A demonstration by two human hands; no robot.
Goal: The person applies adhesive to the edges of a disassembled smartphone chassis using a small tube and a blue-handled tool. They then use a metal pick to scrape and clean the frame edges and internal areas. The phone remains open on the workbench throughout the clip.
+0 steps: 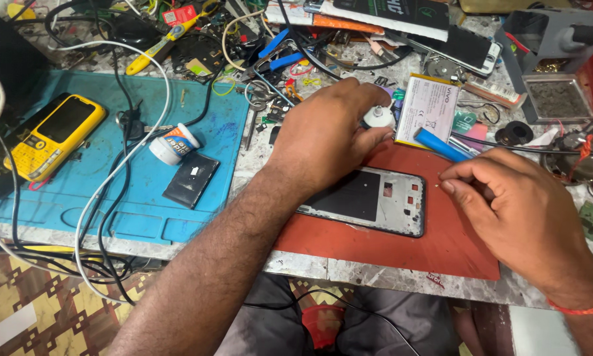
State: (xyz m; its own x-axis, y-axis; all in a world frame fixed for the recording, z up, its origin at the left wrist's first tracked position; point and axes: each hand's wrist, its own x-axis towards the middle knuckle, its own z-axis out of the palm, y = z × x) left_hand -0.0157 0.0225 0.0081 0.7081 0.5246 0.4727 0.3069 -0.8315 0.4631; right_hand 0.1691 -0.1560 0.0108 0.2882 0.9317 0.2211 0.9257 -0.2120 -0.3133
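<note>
The one camera sits on the person's head and looks down and forward, close over the bench [349, 270]. There is no second view to share the scene.

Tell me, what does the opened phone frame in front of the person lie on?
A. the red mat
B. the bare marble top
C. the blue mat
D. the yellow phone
A: the phone frame lies flat on the red mat, between the left hand and the right hand; the blue mat is off to the side and carries the yellow phone.
</note>
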